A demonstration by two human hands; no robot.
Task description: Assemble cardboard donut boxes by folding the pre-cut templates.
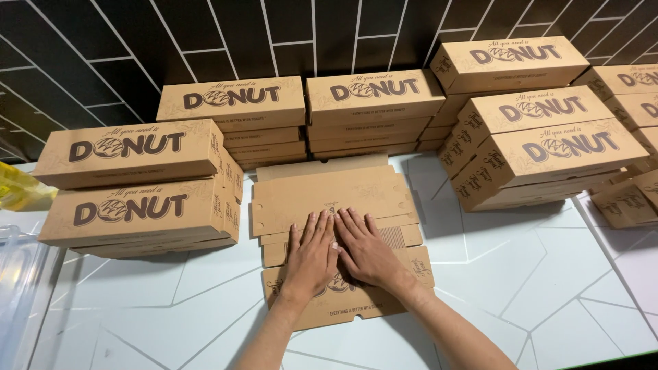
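Two bare hands pressed flat on an unfolded brown cardboard box blank lying on a white table.

The left hand (pixel 312 257) and the right hand (pixel 365 251) lie palm down side by side, thumbs touching, fingers stretched out and together, gripping nothing. Under them the flat brown cardboard box blank (pixel 334 199) lies in the middle of the white table (pixel 548 274), its flaps spread and creased, with dark print on its near panel; it seems to rest on more flat blanks, whose edges show at its far side. Outward, folded brown cardboard boxes with dark lettering ring the spot: a stack at the left (pixel 137 181), two stacks at the far side (pixel 301 120), and a bigger pile at the right (pixel 548 137). A clear plastic bin (pixel 17 288) sits at the near left edge, against a black tiled wall (pixel 205 34) beyond.
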